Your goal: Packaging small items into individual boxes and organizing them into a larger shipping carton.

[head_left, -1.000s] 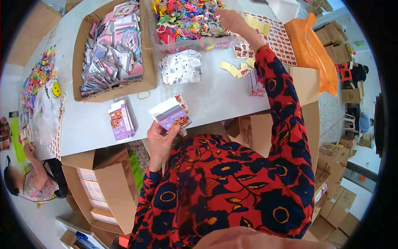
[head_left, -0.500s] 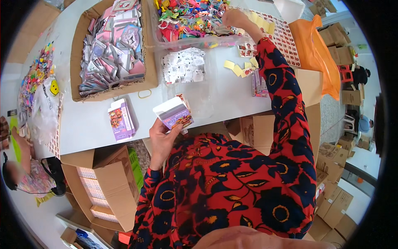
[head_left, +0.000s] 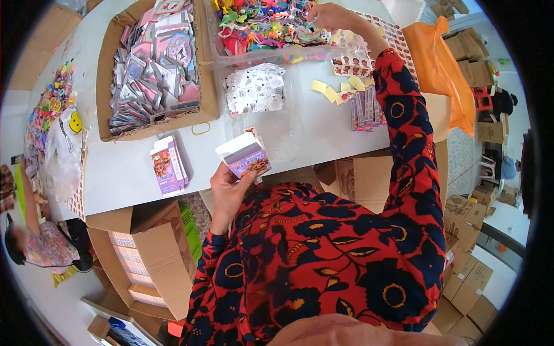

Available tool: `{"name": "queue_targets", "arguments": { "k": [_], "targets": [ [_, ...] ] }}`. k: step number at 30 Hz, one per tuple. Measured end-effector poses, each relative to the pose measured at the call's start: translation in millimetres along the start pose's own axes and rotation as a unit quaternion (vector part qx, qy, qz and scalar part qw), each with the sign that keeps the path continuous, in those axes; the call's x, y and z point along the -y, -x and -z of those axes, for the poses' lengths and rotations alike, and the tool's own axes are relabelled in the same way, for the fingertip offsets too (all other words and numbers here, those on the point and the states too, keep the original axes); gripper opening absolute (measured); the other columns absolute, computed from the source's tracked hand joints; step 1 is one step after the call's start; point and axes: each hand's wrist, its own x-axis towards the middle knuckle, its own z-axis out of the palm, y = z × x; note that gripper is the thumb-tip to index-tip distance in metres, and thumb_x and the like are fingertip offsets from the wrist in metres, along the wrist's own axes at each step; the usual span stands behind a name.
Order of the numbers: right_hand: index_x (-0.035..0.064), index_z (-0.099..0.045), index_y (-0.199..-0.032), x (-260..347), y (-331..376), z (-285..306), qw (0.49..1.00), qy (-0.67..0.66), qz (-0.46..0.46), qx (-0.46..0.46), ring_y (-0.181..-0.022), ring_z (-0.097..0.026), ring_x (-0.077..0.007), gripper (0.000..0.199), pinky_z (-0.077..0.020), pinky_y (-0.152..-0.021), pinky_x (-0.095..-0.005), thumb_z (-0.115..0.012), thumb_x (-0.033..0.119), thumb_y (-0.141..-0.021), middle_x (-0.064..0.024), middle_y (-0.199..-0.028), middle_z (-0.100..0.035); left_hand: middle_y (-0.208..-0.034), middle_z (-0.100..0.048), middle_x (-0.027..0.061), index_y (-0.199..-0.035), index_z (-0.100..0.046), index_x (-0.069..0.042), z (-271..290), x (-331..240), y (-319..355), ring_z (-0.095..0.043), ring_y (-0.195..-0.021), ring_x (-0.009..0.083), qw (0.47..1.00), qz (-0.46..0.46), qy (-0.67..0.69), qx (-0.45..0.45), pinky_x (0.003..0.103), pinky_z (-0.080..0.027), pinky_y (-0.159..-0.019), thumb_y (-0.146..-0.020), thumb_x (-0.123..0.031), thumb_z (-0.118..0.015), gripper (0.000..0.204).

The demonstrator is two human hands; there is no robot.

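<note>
My left hand [head_left: 226,193] holds a small purple carton [head_left: 248,160] near the table's front edge. The carton is tilted, its white end flap standing open at the top. At the far side, my right hand [head_left: 333,17] is over a clear plastic bin [head_left: 254,60] full of small colourful trinkets [head_left: 271,29]. Its fingers are bent together among the trinkets, and what they grip is too small to make out. Left of my left hand, another purple carton [head_left: 168,167] lies on the table. Beyond the held carton is a pile of small white printed packets [head_left: 255,89] in a clear tray.
A cardboard box of flat picture packets [head_left: 153,69] stands at the left. At the right are sticker sheets [head_left: 398,49], yellow slips [head_left: 330,94], stacked small cartons [head_left: 365,109] and an orange bag [head_left: 441,81]. Open cardboard boxes [head_left: 161,254] stand below the table. Another person [head_left: 49,242] is at far left.
My right hand has turned and its forearm has swung right, uncovering more of the stacked cartons and stickers. My left hand still holds the carton, almost unmoved.
</note>
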Motion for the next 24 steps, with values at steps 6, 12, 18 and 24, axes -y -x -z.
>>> {"name": "queue_targets", "arguments": {
  "k": [6, 12, 18, 24],
  "targets": [
    [0.0073, -0.062, -0.095, -16.2, 17.8, -33.4, 0.949, 0.083, -0.253, 0.17, -0.086, -0.06, -0.0266, 0.03, -0.0476, -0.078, -0.0353, -0.062, 0.015, -0.066, -0.0098, -0.092, -0.063, -0.1, -0.064, 0.009, -0.115, -0.053, 0.003, -9.2, 3.3, -6.2, -0.061, -0.088, 0.0129, 0.999, -0.01, -0.016, 0.036, 0.026, -0.052, -0.074, -0.08, 0.004, -0.065, 0.036],
    [0.009, -0.064, -0.091, -20.4, 3.0, -56.4, 0.956, 0.143, -0.203, 0.155, -0.086, -0.06, -0.0284, 0.026, -0.0479, -0.075, -0.0365, -0.067, 0.019, -0.067, -0.0098, -0.088, -0.064, -0.096, -0.065, 0.008, -0.113, -0.054, 0.003, -5.8, -0.3, -5.9, -0.061, -0.084, 0.0118, 0.999, -0.007, -0.031, 0.008, 0.025, -0.052, -0.072, -0.08, 0.004, -0.064, 0.035],
    [0.0046, -0.065, -0.075, -44.2, 8.1, -28.0, 0.993, 0.109, 0.042, -0.012, -0.052, -0.059, -0.0266, 0.025, -0.0474, -0.054, -0.0391, -0.057, 0.028, -0.074, -0.0149, -0.068, -0.063, -0.094, -0.065, 0.0076, -0.112, -0.054, 0.003, -9.8, -3.9, -6.4, -0.062, -0.081, 0.0111, 0.999, -0.002, -0.042, 0.016, 0.025, -0.052, -0.069, -0.08, 0.004, -0.065, 0.034],
    [0.0031, -0.066, -0.078, 37.9, 3.5, 18.6, 0.952, -0.096, -0.288, 0.033, -0.052, -0.054, -0.0132, 0.024, -0.0443, -0.05, -0.0294, -0.06, 0.026, -0.08, -0.0049, -0.062, -0.061, -0.094, -0.065, 0.0074, -0.112, -0.054, 0.003, -11.6, 1.5, -2.9, -0.061, -0.083, 0.011, 0.999, -0.002, -0.042, 0.006, 0.024, -0.052, -0.071, -0.079, 0.003, -0.066, 0.035]
  ]
}}
